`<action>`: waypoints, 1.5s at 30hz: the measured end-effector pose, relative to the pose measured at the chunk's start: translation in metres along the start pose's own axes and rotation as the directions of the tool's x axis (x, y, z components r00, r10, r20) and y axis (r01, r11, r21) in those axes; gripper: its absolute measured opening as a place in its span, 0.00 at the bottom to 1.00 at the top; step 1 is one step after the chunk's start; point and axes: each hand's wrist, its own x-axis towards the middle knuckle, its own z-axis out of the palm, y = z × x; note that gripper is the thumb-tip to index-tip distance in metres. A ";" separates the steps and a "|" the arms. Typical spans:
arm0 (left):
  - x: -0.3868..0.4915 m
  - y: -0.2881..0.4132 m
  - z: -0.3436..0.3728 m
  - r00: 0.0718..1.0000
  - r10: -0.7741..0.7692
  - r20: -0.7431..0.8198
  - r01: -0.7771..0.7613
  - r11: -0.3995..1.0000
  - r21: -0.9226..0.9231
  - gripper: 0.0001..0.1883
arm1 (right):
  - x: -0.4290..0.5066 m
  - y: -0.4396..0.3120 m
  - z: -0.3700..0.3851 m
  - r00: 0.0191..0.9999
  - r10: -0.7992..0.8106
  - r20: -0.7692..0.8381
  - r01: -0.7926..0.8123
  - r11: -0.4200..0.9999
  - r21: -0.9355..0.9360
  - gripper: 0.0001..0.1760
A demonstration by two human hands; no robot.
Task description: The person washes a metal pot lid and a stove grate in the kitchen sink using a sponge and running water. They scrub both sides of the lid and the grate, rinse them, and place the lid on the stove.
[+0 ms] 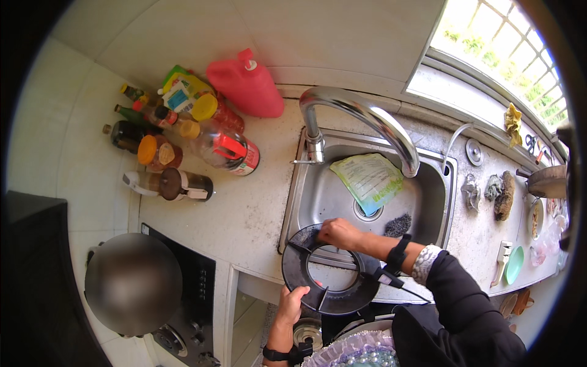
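A black ring-shaped gas-stove pot stand (298, 270) with raised ribs is tilted over the front edge of a stainless steel sink (300, 202). My left hand (293, 303) grips its near left rim, thumb on top. Curled against the ring's far upper part is my right hand (341, 233); its fingertips are hidden, so whether it holds something cannot be seen. Inside the sink, a green-and-white plastic packet (367, 179) with printing lies partly over the drain (368, 212). A dark wire scouring pad (398, 225) rests right of the drain.
The chrome faucet (362, 108) arches over the sink. Sauce bottles, jars and a pink jug (247, 87) crowd the left counter. A black gas hob (195, 275) is at lower left. On the right counter are a pot lid (474, 152), a brown brush-like object (505, 196) and a green dish (514, 264).
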 end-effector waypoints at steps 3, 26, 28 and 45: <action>0.001 0.002 -0.001 1.000 -0.021 0.004 0.021 0.999 0.039 0.19 | 0.029 -0.029 0.028 0.980 -0.008 -0.197 0.062 0.961 0.270 0.05; -0.001 -0.008 -0.010 0.999 0.016 -0.030 -0.015 1.000 0.018 0.18 | 0.018 -0.034 -0.008 0.972 -0.148 -0.184 0.196 0.940 0.281 0.03; -0.001 -0.008 -0.010 1.000 0.001 -0.025 0.000 1.000 0.018 0.19 | 0.021 -0.031 0.006 0.963 -0.045 -0.264 0.113 0.961 0.251 0.04; -0.006 -0.012 -0.019 0.999 -0.045 0.017 0.045 0.999 -0.002 0.16 | 0.035 -0.028 0.036 0.937 -0.153 -0.313 0.267 0.893 0.363 0.04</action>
